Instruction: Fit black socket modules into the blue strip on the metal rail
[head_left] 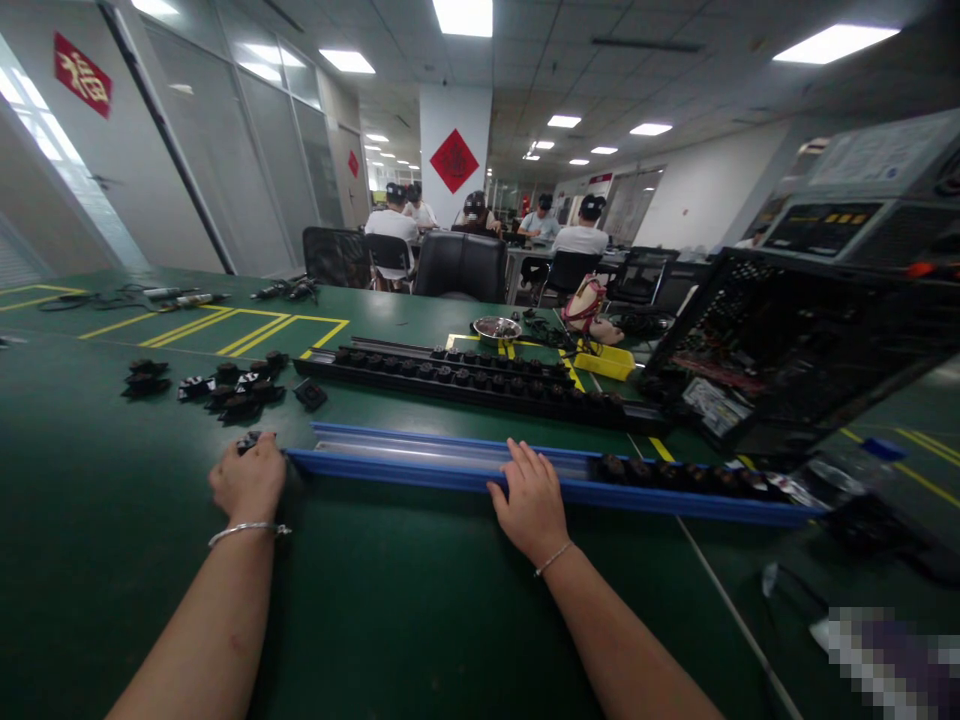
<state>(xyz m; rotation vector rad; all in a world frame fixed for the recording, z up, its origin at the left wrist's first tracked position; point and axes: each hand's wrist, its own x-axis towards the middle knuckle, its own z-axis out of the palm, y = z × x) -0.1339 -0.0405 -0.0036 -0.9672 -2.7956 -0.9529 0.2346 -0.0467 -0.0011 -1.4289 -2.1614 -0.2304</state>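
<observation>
A long blue channel rail [420,475] lies across the green table in front of me. Several dark round parts [667,474] sit in a row inside its right portion; the left portion shows bare metal. My right hand [529,500] rests over the rail's near wall, fingers stretched out across the channel. Beside the rail's left end, my left hand [251,478] is closed round a small black part [249,440], mostly hidden by the fingers. Loose black parts [244,390] lie in a heap just beyond that hand, with a single black piece [310,394] to their right.
Behind the blue rail lies a black rail [450,385] filled with similar parts. An open computer case [780,340] stands at right, near a yellow tray [604,361] and a metal dish [496,328]. Cables [150,296] lie at far left. People sit at tables in the background.
</observation>
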